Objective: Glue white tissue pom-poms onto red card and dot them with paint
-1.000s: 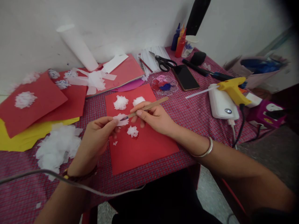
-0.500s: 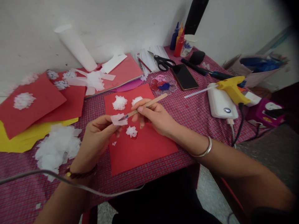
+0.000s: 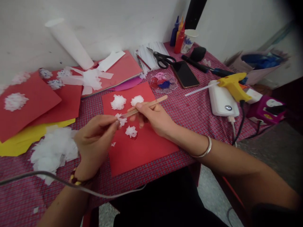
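My right hand (image 3: 157,118) grips a flat wooden craft stick (image 3: 155,102), slanting down to the left. Its lower tip meets the pinched fingertips of my left hand (image 3: 98,137). Those fingers are closed on a piece of white tissue paper, largely hidden by them. Just behind them shows ruffled white tissue (image 3: 122,120); whether it lies on the sheet or is partly held, I cannot tell. Both hands are over a red paper sheet (image 3: 146,151), which bears ruffled white tissue tufts (image 3: 118,102), another tuft (image 3: 137,100) and a smaller tuft (image 3: 131,131) beside a glossy spot.
A heap of white tissue pieces (image 3: 53,149) lies left. Behind are a paint palette (image 3: 163,83), scissors (image 3: 162,58), a phone (image 3: 185,74) and paint bottles (image 3: 180,39). A yellow glue gun (image 3: 233,83) rests on a white power bank (image 3: 223,102). A cable (image 3: 94,193) crosses in front.
The tissue piece, earlier spread flat in my left fingers under the stick's painted tip, is now mostly hidden in their pinch around the tip. The view has shifted slightly.
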A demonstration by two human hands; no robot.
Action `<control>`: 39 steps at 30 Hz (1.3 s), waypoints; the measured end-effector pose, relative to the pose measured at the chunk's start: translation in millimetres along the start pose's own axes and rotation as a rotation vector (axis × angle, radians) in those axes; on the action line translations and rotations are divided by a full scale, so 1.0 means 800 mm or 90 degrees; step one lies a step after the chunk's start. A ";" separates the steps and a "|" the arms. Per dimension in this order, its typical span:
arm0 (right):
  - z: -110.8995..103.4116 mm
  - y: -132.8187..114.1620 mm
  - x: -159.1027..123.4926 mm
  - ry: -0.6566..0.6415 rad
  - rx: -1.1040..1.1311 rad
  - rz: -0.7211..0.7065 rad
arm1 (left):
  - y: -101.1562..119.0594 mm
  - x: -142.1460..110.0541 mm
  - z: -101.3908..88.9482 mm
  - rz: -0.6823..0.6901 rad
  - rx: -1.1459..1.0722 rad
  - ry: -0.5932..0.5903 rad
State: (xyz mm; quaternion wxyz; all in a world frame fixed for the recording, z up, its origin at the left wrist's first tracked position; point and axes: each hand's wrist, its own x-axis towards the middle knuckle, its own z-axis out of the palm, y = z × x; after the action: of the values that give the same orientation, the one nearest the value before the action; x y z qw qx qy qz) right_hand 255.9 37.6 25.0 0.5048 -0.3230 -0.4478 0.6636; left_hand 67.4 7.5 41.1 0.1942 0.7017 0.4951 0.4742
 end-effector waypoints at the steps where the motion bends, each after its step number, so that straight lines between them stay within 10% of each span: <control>1: 0.000 0.001 0.000 0.003 0.010 0.017 | -0.004 -0.001 0.000 0.088 0.069 -0.011; 4: -0.001 0.000 0.001 -0.016 0.082 0.074 | -0.013 -0.001 0.001 0.308 0.191 -0.026; 6: -0.003 -0.002 0.002 -0.040 0.119 0.096 | -0.013 0.000 0.003 0.300 0.175 -0.017; 11: -0.007 -0.008 0.005 -0.051 0.068 0.002 | 0.002 0.005 0.003 -0.133 -0.182 -0.041; 15: -0.004 -0.002 0.007 -0.037 0.020 -0.010 | 0.008 0.004 0.006 -0.268 -0.314 -0.089; 22: -0.006 0.001 0.013 -0.012 0.091 0.125 | 0.006 0.005 -0.003 -0.119 -0.126 -0.144; 29: -0.032 -0.009 0.021 0.036 0.060 0.169 | -0.019 0.009 -0.002 0.203 0.136 -0.406; 39: -0.030 -0.016 0.018 -0.037 -0.140 0.150 | -0.021 0.011 0.015 0.096 0.234 -0.420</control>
State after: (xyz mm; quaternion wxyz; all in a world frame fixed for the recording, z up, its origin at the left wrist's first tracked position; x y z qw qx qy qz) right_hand 277.8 59.3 27.7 0.3718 -0.4073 -0.4911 0.6743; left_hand 69.8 24.8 27.0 0.1784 0.8741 0.4298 0.1391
